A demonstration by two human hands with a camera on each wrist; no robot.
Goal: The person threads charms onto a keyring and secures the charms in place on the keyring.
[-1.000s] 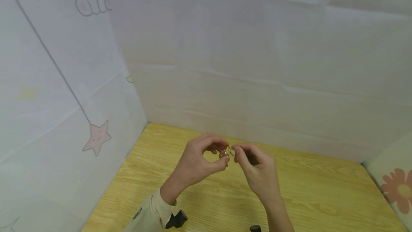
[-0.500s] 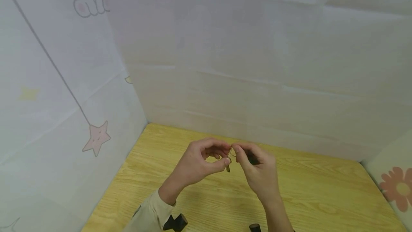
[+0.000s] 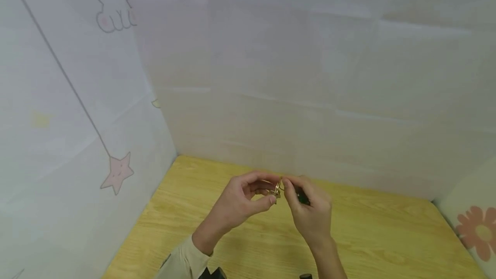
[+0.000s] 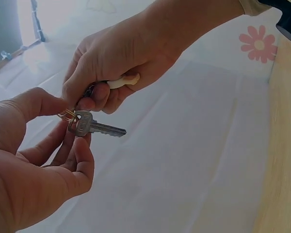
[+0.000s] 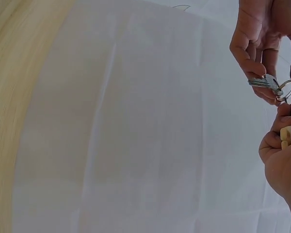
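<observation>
Your left hand [image 3: 237, 205] pinches the thin metal split key ring [image 5: 287, 90] and the small silver key [image 4: 90, 125] threaded on it, at the lower centre of the head view. Your right hand [image 3: 310, 212] grips the same ring with its fingertips, a pale cream tag [image 4: 122, 81] tucked under its curled fingers. Below both lies the light wooden tabletop [image 3: 387, 236], backed by white sheeting [image 3: 310, 76].

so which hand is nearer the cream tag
Right. The right hand grips the cream tag in its curled fingers; the left hand is apart from it, pinching the key ring where the key hangs.
</observation>
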